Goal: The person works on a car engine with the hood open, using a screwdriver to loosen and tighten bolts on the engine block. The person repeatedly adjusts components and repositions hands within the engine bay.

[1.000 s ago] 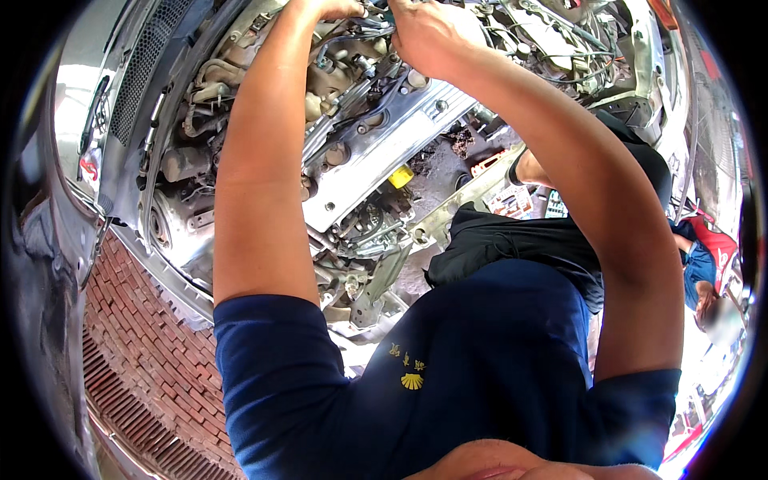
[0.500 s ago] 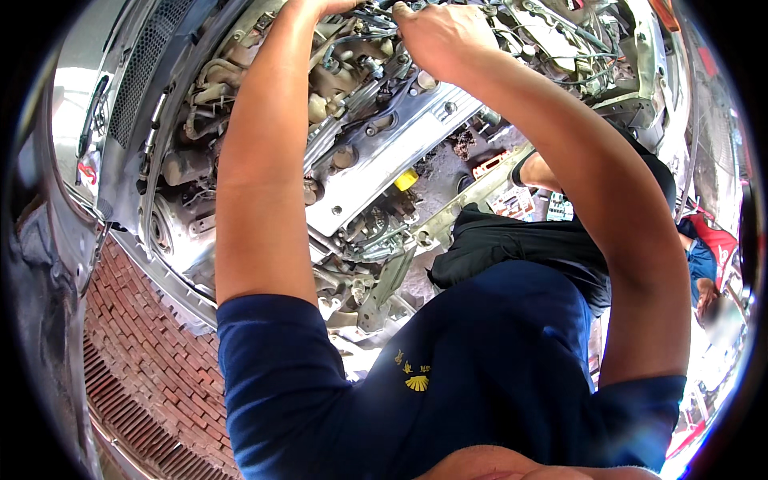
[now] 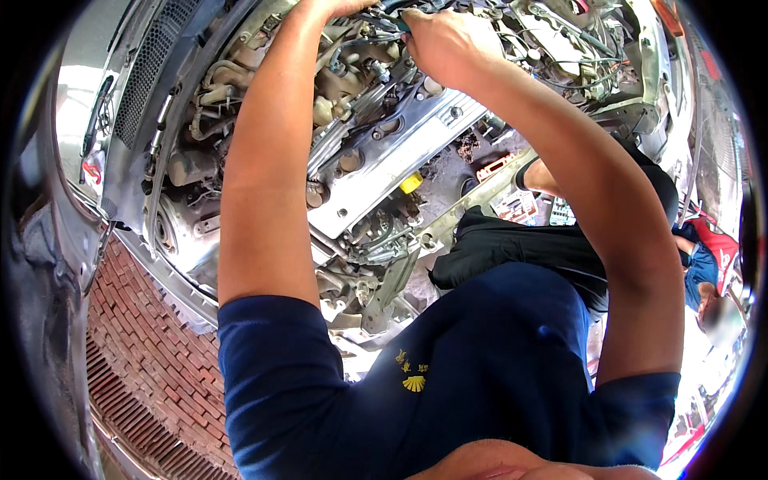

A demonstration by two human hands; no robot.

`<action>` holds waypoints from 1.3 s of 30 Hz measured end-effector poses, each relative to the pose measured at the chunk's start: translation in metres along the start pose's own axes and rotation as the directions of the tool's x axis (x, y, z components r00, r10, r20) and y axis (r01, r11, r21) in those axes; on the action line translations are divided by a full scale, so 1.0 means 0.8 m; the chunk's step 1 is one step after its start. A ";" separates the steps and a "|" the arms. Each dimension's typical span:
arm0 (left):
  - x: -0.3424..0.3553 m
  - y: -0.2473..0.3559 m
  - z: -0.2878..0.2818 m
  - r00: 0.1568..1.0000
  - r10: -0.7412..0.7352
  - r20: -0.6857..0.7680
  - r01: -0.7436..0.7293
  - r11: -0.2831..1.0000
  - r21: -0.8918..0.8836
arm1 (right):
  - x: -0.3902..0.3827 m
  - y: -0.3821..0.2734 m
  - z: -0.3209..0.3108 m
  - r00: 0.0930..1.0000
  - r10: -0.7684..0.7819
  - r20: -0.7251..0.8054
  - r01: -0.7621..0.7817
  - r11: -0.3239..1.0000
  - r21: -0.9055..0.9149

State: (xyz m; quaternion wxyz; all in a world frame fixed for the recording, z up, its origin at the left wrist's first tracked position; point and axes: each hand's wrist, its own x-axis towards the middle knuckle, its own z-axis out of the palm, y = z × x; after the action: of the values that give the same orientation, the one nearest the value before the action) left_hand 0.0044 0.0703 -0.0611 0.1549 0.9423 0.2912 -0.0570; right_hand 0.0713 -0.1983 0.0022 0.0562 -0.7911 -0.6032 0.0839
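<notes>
Both my arms reach over an open car engine bay. My left hand (image 3: 346, 6) is at the top edge of the picture, mostly cut off, near dark hoses and wiring; its fingers hardly show. Right beside that wiring, my right hand (image 3: 454, 44) is closed, its back toward me, thumb and fingertips at a small dark part I cannot make out. Below the hands the silver engine cover (image 3: 392, 172) runs diagonally, with a round cap (image 3: 350, 162) on it. Cables and hoses (image 3: 384, 68) lie between my forearms.
A yellow cap (image 3: 411, 182) sits low beside the engine. Beyond the front crossmember (image 3: 472, 192), tool trays (image 3: 516, 206) lie on the ground. The windscreen cowl (image 3: 156, 72) is at left, above brick paving (image 3: 152, 336). Another person (image 3: 702, 268) is at the far right.
The view has shifted slightly, so the engine bay and both hands appear a little farther right. My hands stay at the same spot among the wiring.
</notes>
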 end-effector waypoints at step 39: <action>0.009 -0.020 0.017 0.998 -0.034 0.057 0.045 0.977 -0.210 | 0.022 -0.002 -0.027 0.943 -0.326 0.065 0.331 0.902 -0.278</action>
State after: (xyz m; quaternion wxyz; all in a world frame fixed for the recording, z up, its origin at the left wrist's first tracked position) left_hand 0.0011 0.0824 -0.0799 0.2605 0.9127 0.3101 -0.0539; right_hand 0.0790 -0.1803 0.0226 -0.0504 -0.6773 -0.7339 -0.0079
